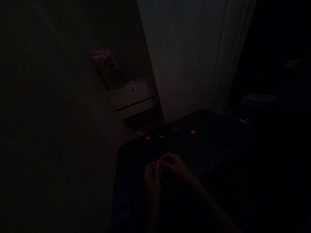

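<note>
Two hands' fingers pinch one orange piece (158, 161) | three orange pieces (161, 137) on dark table (218, 149)

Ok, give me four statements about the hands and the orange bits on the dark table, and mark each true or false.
1. Both hands meet over the dark table. True: left hand, right hand.
2. A small orange piece sits between the fingertips. True.
3. No orange pieces lie on the table. False: three orange pieces lie beyond the hands.
4. The door is black. False: it is white.
</note>
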Available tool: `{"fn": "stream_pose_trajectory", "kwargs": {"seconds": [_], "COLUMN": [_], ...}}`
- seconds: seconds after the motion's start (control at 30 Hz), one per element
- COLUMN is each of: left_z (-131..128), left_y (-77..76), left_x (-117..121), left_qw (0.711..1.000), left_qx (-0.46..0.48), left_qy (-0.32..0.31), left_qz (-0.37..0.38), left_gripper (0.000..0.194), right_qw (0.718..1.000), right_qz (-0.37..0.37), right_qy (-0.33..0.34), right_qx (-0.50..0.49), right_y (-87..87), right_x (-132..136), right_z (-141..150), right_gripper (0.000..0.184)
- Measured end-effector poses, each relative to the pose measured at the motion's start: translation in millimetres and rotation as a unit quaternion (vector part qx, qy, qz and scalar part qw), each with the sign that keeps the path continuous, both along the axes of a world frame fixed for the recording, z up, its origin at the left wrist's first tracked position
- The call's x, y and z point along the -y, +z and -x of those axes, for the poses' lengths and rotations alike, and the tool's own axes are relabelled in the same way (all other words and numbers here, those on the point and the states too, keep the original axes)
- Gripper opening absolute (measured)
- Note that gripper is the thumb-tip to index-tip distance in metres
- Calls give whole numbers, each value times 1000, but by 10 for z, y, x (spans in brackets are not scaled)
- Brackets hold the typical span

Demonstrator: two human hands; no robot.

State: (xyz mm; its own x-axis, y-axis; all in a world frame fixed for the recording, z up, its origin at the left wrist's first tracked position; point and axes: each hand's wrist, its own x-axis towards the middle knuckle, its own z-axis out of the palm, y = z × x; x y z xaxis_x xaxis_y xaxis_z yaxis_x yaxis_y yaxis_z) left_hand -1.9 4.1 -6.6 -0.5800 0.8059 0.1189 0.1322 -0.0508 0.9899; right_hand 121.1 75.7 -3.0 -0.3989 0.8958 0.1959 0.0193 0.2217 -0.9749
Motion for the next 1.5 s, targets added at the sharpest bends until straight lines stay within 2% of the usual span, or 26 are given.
{"fn": "stream_pose_trajectory", "kwargs": {"seconds": [0.23, 1.5], "left_z": [-25, -14], "left_y": [60, 52], "left_x": [17, 27], "left_qw": [1000, 999], "left_qx": [-6, -31], "left_qy": [-13, -23], "left_qz": [16, 17], "left_gripper": [53, 49], "right_qw": [1000, 1000], "right_qz": [0, 8], "right_qy": [6, 7], "right_qx": [-10, -13], "right_y": [-33, -20], "right_x": [-15, -2], "right_z": [1, -3], "right_gripper": [17, 19]}}
